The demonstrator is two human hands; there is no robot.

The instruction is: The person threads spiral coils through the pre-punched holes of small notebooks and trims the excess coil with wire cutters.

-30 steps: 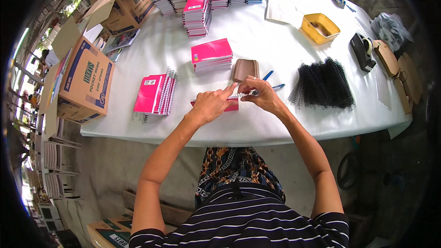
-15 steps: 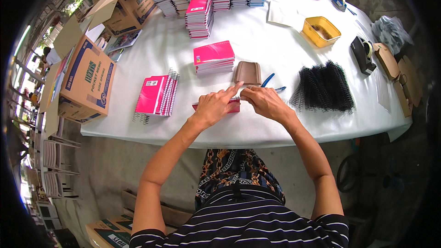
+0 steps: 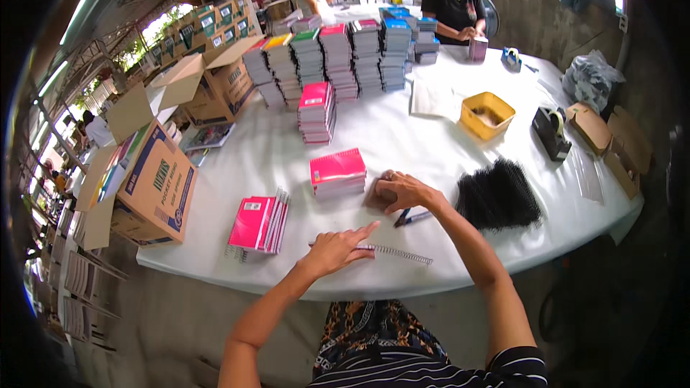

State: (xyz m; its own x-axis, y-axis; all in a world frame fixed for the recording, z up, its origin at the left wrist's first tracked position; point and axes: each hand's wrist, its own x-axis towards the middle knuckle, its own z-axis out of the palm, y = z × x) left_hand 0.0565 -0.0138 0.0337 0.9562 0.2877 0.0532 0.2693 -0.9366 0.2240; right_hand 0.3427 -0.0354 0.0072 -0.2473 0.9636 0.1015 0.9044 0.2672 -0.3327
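My left hand [image 3: 334,251] is closed on a small spiral notebook, mostly hidden under the fingers, its index finger stretched out to the right. A wire coil [image 3: 404,253] sticks out to the right from the notebook's edge and rests over the white cloth. Farther up, my right hand [image 3: 407,191] curls over a brown, shallow tray-like piece [image 3: 375,197], partly covering it. Just below that hand lie blue-handled pliers [image 3: 411,217]. A short stack of pink notebooks [image 3: 338,169] stands left of the brown piece; more pink notebooks with coils [image 3: 257,224] lie nearer left.
Black plastic coils [image 3: 499,195] are heaped at right, with a yellow bin [image 3: 487,116] and a black tape dispenser [image 3: 552,134] beyond. Tall notebook stacks [image 3: 338,57] line the back. Open cartons [image 3: 154,183] stand left. A co-worker [image 3: 454,3] handles a small box across the table.
My right hand has moved from the notebook's edge up onto the brown piece. The coil now shows sticking out right of my left hand. The view has tilted up, showing people beyond.
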